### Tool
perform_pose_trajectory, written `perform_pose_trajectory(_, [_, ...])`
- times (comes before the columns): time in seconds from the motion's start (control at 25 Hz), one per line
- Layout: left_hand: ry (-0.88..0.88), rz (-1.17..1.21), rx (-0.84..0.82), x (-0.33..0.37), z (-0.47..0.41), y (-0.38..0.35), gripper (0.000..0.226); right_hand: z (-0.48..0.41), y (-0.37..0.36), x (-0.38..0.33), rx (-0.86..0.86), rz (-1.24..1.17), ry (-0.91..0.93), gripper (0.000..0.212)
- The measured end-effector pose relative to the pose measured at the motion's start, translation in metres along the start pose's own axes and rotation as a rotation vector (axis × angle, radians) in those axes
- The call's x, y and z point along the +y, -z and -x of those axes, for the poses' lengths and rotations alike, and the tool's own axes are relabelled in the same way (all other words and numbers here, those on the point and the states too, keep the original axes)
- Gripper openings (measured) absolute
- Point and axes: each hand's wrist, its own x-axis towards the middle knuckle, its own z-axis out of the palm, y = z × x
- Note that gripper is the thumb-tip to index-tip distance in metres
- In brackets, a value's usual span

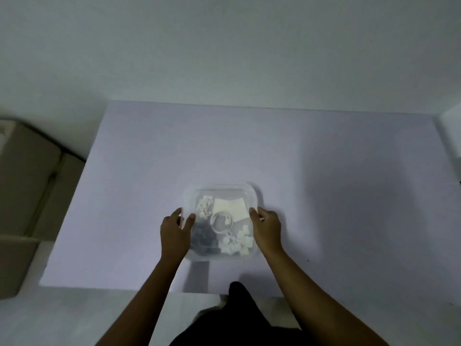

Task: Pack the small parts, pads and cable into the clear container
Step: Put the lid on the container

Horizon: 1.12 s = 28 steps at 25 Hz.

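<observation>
A clear square container sits on the pale table near its front middle. Inside lie a white pad, a coiled white cable, small white parts at the front right, more white parts at the back left, and dark pieces at the front left. My left hand grips the container's left rim, thumb over the edge. On the right rim, my right hand grips the same way.
The pale table spreads wide around the container. A beige box or cabinet stands off the table's left edge. A white object sits at the far right. The wall is behind the table.
</observation>
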Motion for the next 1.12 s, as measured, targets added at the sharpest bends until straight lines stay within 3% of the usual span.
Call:
perform_pose_trajectory(0.08, [-0.038, -0.024, -0.024, -0.018, -0.002, -0.004, 0.054, 0.001, -0.006, 0.007, 0.034, 0.04, 0.003, 0.03])
perform_pose_trajectory(0.28, [-0.042, -0.04, -0.093, -0.021, -0.013, -0.009, 0.037, -0.005, -0.009, 0.015, 0.034, 0.128, 0.012, 0.034])
perform_pose_trajectory(0.52, [0.003, -0.028, -0.126, -0.013, -0.018, -0.017, 0.047, -0.008, -0.006, 0.02, 0.016, 0.133, -0.048, 0.026])
perform_pose_trajectory(0.68, [0.027, -0.109, -0.128, 0.007, -0.023, -0.034, 0.051, -0.021, 0.016, 0.01, -0.001, 0.126, -0.032, 0.048])
perform_pose_trajectory(1.12, [-0.063, -0.103, -0.239, 0.167, -0.052, -0.18, 0.042, -0.157, 0.183, 0.004, 0.104, 0.145, -0.136, 0.039])
